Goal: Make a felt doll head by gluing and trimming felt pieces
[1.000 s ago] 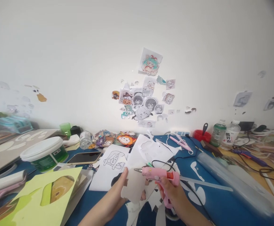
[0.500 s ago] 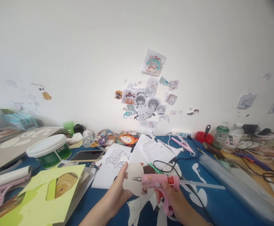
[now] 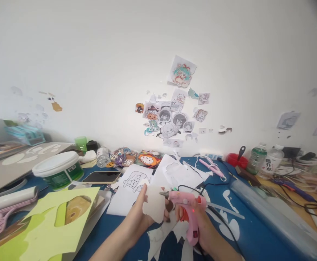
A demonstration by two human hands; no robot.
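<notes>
My left hand (image 3: 140, 209) grips a pale cut-out piece (image 3: 153, 207), thumb along its left edge and fingertips showing at its right. Wrapped round the handle of a pink hot glue gun (image 3: 187, 201) is my right hand (image 3: 202, 219); a red light glows on the gun, and a clear glue stick (image 3: 226, 210) sticks out of its back. The metal nozzle points left at the piece's upper right edge; whether it touches cannot be made out. Beyond my hands lies a white sheet with a line drawing (image 3: 134, 184). White paper scraps (image 3: 158, 239) lie under my hands.
At left are yellow-green cut sheets (image 3: 60, 224), a lint roller (image 3: 8, 203), a white-lidded tub (image 3: 57, 170) and a phone (image 3: 101, 177). A clear plastic roll (image 3: 272, 217), bottles (image 3: 274, 159) and a red bowl (image 3: 236, 160) occupy the right. The glue gun's black cord crosses the blue mat.
The glue gun has moved up and slightly right, its nozzle shifting from the middle of the pale piece to its upper right edge. My left hand keeps its hold, nearly still.
</notes>
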